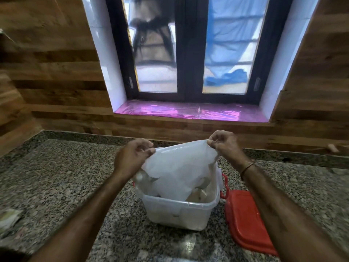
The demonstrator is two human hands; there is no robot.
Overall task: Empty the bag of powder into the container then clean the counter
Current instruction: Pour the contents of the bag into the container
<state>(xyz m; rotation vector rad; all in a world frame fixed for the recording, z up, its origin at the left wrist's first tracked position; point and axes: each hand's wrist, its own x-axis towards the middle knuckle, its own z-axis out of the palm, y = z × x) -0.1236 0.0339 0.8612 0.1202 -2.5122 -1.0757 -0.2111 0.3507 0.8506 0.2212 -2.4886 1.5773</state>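
Note:
A translucent white plastic bag (177,171) hangs upside down over a clear plastic container (179,212) on the granite counter (56,182). The bag's lower, open end dips inside the container, where pale powder shows. My left hand (132,157) pinches the bag's upper left corner. My right hand (224,144) pinches its upper right corner, slightly higher. Both hands hold the bag stretched between them above the container.
A red lid (247,220) lies flat on the counter to the right of the container, and red clips show on the container's sides. Some paper (7,218) lies at the left edge. A wood-panelled wall and a window with a pink sill (188,112) stand behind.

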